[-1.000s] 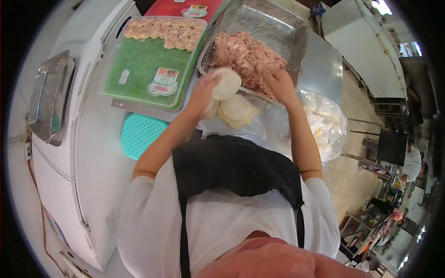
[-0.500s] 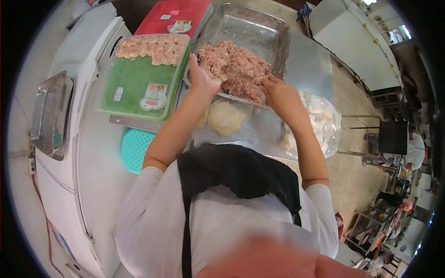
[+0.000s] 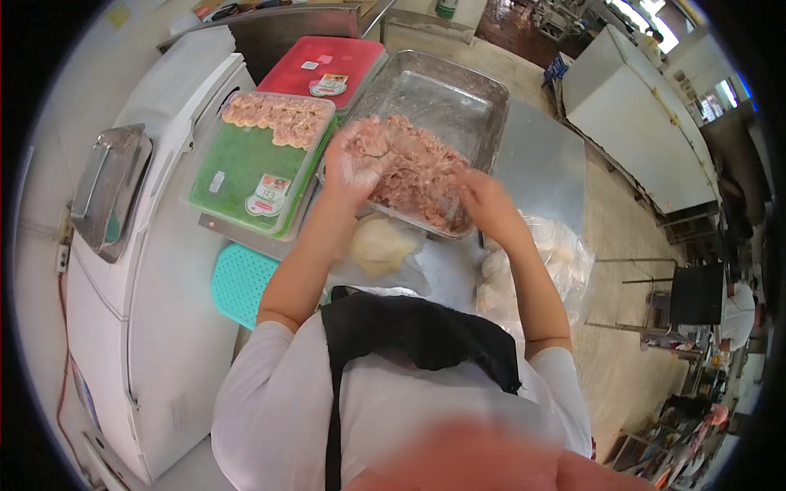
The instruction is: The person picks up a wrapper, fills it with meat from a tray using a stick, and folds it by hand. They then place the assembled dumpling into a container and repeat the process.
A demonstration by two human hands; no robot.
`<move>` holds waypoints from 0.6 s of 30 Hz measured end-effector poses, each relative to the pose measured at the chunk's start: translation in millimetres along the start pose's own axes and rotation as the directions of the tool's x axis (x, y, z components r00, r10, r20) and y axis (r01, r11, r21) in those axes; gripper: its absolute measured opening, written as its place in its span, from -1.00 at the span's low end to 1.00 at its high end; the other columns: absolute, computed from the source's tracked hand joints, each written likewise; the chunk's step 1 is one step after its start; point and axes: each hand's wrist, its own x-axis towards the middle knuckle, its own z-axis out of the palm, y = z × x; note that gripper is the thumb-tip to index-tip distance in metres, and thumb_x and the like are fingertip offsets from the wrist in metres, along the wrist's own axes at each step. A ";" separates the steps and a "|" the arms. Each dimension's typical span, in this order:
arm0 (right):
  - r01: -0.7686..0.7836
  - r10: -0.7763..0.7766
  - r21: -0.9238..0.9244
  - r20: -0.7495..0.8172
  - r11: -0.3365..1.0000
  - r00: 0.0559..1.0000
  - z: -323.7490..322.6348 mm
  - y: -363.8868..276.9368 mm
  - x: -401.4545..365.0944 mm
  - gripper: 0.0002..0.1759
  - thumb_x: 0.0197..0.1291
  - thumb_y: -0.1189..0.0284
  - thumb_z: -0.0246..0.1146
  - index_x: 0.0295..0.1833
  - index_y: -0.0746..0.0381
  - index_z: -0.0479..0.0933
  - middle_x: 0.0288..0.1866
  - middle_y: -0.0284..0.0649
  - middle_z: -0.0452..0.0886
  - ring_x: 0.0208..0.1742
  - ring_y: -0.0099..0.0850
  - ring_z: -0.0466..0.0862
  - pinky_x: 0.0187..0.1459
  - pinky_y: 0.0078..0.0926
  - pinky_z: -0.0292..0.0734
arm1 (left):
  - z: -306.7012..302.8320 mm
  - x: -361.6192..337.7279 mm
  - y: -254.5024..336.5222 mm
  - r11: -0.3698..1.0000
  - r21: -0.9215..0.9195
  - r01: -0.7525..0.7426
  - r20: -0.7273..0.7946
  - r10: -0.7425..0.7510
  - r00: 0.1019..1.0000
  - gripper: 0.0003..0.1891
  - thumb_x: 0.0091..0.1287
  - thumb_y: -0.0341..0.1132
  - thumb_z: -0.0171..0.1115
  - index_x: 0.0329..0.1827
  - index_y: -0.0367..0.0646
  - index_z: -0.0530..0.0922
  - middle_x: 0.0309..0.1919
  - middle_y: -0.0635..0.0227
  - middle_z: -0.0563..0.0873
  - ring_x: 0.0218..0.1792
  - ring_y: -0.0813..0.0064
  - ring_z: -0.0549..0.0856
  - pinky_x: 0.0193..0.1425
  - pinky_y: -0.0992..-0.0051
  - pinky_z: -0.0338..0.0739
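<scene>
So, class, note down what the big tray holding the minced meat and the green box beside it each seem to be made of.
Tray: metal, likely steel or aluminium; grey, dull-shiny, reflecting light. Green box: apparently plastic; glossy clear lid over green base.

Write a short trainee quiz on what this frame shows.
1. True or false: the tray holds meat.
2. Where does the row of dumplings lie? A) in the red box B) in the green box C) on the teal mat
3. How many of the person's hands, left hand and right hand, are at the tray?

Key: 1 true; 2 B; 3 two.
</scene>
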 end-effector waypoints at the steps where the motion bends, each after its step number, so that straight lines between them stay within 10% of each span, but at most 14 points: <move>1: -0.096 0.095 0.110 0.020 0.989 0.995 -7.7 3.1 -2.9 -0.69 0.33 0.32 0.08 -0.09 0.37 0.52 -0.22 0.11 0.58 -0.18 0.01 0.61 -0.12 -0.18 0.48 | 5.0 -6.3 -0.5 0.989 0.146 -0.021 0.069 0.011 0.998 -0.55 0.23 -0.26 0.27 0.15 -0.19 0.42 0.02 0.20 0.57 0.05 0.27 0.58 0.21 0.20 0.47; 4: -0.257 0.208 0.231 0.215 0.938 0.954 -25.6 13.1 -5.2 -0.64 0.39 0.27 0.06 -0.01 0.37 0.54 -0.25 -0.01 0.61 -0.28 -0.26 0.54 -0.17 -0.36 0.45 | 33.0 -32.0 3.4 0.627 0.751 -0.208 0.222 0.057 0.973 -0.46 0.16 -0.41 0.30 0.23 -0.19 0.37 0.11 0.21 0.54 0.07 0.35 0.59 0.22 0.29 0.46; 7: -0.280 0.192 0.226 0.345 0.933 0.919 -41.8 6.6 -8.8 -0.63 0.40 0.26 0.07 0.06 0.34 0.55 -0.26 -0.11 0.62 -0.34 -0.39 0.48 -0.20 -0.43 0.44 | 44.7 -29.3 4.9 -0.113 0.842 -0.527 0.538 0.101 0.837 -0.40 0.06 -0.49 0.37 0.23 -0.20 0.41 0.10 0.25 0.58 0.08 0.38 0.59 0.23 0.37 0.44; 10: -0.184 0.098 0.240 0.331 0.953 0.938 -37.6 2.0 -13.0 -0.65 0.39 0.27 0.09 0.07 0.31 0.56 -0.25 -0.10 0.63 -0.34 -0.38 0.50 -0.20 -0.42 0.45 | 38.5 -24.2 8.3 -0.057 0.877 -0.477 0.469 -0.113 0.876 -0.45 -0.02 -0.44 0.45 0.12 -0.22 0.51 0.02 0.29 0.63 0.05 0.39 0.61 0.22 0.39 0.41; 16: 0.087 -0.142 0.222 0.245 0.971 0.959 5.0 63.1 -12.8 -0.66 0.31 0.33 0.10 0.13 0.20 0.54 -0.10 -0.02 0.63 -0.11 -0.13 0.62 -0.06 -0.27 0.50 | 28.4 -24.9 10.0 -0.397 0.718 -0.572 0.529 -0.223 0.819 -0.52 -0.02 -0.34 0.47 0.02 -0.21 0.59 -0.05 0.29 0.67 -0.04 0.47 0.62 0.15 0.42 0.45; 18: 0.118 -0.129 0.067 0.204 0.991 0.971 -0.3 75.1 -7.5 -0.67 0.27 0.36 0.10 0.12 0.16 0.54 -0.07 -0.03 0.63 -0.06 -0.08 0.62 -0.03 -0.21 0.52 | 24.9 -17.7 5.6 -0.231 0.906 -0.355 0.318 -0.184 0.930 -0.54 -0.01 -0.35 0.45 0.01 -0.22 0.59 -0.10 0.30 0.68 -0.10 0.49 0.63 0.05 0.45 0.50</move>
